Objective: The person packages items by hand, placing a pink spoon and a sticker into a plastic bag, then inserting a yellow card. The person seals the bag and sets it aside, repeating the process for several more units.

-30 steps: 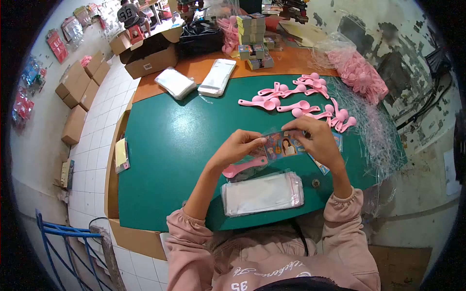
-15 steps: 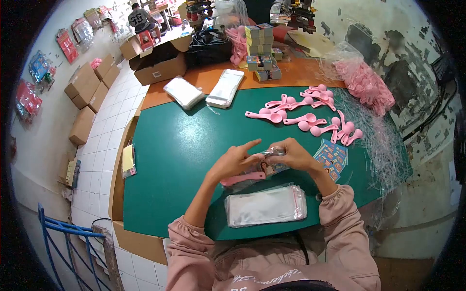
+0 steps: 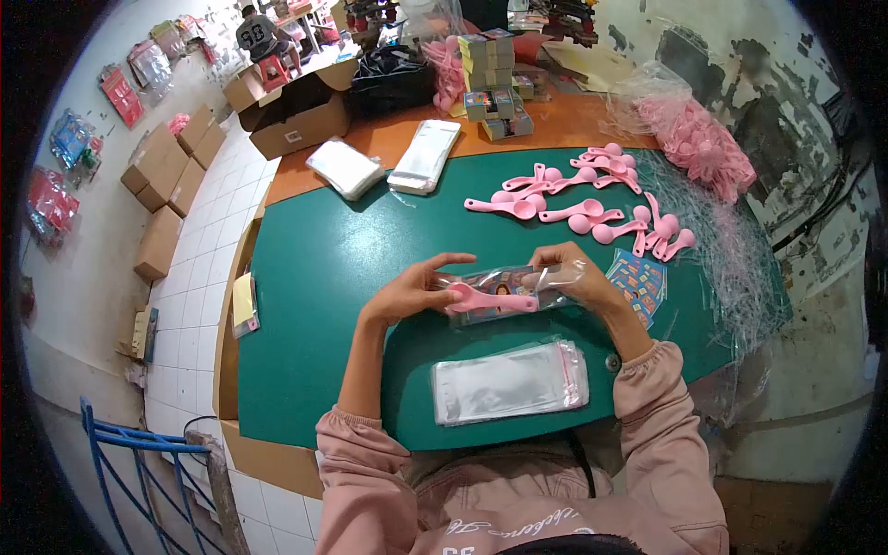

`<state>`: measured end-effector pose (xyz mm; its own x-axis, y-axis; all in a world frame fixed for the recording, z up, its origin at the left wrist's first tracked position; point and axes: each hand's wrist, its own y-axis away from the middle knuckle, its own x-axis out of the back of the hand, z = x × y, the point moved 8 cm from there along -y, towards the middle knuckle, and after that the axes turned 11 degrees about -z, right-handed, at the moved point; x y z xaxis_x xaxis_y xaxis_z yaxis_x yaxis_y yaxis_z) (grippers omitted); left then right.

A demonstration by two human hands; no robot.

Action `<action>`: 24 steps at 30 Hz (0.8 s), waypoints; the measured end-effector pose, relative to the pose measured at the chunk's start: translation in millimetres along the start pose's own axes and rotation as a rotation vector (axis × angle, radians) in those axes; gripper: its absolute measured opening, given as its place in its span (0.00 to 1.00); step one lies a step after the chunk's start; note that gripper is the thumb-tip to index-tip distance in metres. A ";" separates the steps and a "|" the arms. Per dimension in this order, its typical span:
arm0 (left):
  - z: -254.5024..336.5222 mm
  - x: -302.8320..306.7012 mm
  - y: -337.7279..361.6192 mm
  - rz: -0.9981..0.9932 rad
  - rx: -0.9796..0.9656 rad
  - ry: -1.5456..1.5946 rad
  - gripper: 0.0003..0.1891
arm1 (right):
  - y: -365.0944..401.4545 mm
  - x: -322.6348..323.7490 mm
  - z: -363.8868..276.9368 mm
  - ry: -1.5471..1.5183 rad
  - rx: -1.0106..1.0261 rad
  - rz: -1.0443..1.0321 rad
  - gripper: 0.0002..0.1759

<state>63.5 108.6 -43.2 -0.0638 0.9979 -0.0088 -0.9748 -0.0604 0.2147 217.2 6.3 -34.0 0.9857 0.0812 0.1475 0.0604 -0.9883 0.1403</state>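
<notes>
Both hands hold a clear plastic bag (image 3: 564, 294) level over the green table. A pink spoon (image 3: 504, 302) and a printed card (image 3: 504, 280) show through the film, the spoon in front of the card. My left hand (image 3: 418, 289) pinches the bag's left end near the spoon's bowl, with its index finger stretched out. My right hand (image 3: 562, 266) grips the other end, its fingertips partly covered by film. Just below lies a stack of clear bags (image 3: 504, 384). Blue printed cards (image 3: 638, 282) are fanned out beside my right forearm.
Loose pink spoons (image 3: 573, 208) are spread at the table's far right. Behind them are a large bag of pink spoons (image 3: 698, 148) and stacked card bundles (image 3: 490, 79). Two bag stacks (image 3: 344, 169) lie at the back left. Crumpled plastic strips (image 3: 717, 250) cover the right edge. A person sits far off.
The bag has been turned and spread out between my hands, so spoon and card show more. My left hand has moved left and the spoon has shifted right and up.
</notes>
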 end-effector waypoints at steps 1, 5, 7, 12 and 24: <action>0.5 -6.3 -0.4 -0.040 0.015 0.053 0.30 | 1.0 2.9 -4.1 0.049 0.008 0.053 0.10; 7.4 11.8 1.8 0.358 -0.147 -0.459 0.29 | 0.5 7.7 -10.8 0.045 0.146 0.153 0.11; 5.3 -0.9 -2.0 0.368 -0.150 -0.169 0.30 | 14.6 17.8 -34.4 0.292 0.266 0.500 0.13; -11.2 -57.3 0.3 0.117 -0.046 0.551 0.31 | 8.5 -33.9 -56.2 0.565 0.479 0.090 0.21; -11.8 -53.8 9.7 0.155 0.097 0.333 0.29 | -1.5 -70.5 -32.8 0.718 0.304 0.056 0.11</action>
<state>55.0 54.0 -52.1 -0.2901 0.9144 -0.2825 -0.9245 -0.1915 0.3294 142.5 6.2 -12.5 0.6519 -0.0090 0.7582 0.1559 -0.9770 -0.1456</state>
